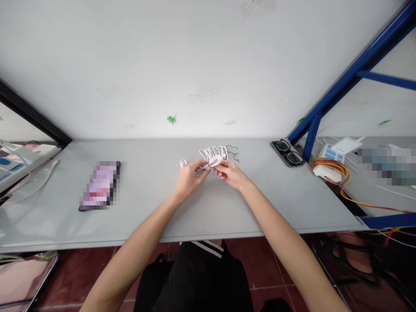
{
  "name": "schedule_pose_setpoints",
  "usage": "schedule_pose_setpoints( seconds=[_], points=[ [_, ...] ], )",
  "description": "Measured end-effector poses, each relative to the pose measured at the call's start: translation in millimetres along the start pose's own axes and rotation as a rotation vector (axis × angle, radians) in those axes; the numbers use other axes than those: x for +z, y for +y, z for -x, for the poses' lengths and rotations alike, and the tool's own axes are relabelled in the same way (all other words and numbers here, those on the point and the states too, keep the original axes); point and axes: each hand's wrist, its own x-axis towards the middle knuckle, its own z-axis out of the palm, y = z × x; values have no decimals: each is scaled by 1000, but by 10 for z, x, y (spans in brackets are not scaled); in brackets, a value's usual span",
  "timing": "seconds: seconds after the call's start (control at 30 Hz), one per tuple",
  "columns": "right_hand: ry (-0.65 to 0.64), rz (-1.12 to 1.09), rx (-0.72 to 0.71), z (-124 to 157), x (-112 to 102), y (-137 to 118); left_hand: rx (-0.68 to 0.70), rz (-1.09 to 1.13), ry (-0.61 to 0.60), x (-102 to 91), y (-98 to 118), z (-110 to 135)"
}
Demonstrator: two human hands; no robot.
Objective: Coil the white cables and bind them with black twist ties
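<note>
Pale grey workbench (152,225) against a scuffed white wall (130,73), seen from head-cam, w/ dark red floor tiles (260,268) beyond its near edge. Person's bare hands meet mid-bench at a bundle of white cable (212,152), gathered in long loops. L hand (190,178): fingers closed, pinching a slim metal-tipped plug (201,170), w/ a small cable loop (183,163) showing just past the knuckles. R hand (229,173): fingers also closed, gripping the near bend of the loops, right beside the L fingertips. Bundle's long axis runs approx. L to R, roughly parallel to bench's far edge; the loops fan out on far side of both hands, R hand nearer their bulk, L hand nearer the plug. Thin dark wires (232,153) curl off the bundle's R end. Can't tell if bundle touches bench. Well to the L lies a phone (100,186), screen pixelated; to the R, glasses (287,154) sit on a dark case near the corner, by a blue steel frame (354,73) and orange-yellow wires (331,167).
</note>
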Motion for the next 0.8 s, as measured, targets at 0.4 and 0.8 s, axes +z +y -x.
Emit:
schedule_pose_setpoints(
  seconds=[0.4,0.8],
  points=[
    [209,452,-413,94,156,-53,-327,573,-200,-95,74,-37],
    [243,856,-643,79,52,19,-143,134,14,-64,51,-12]
  ],
)
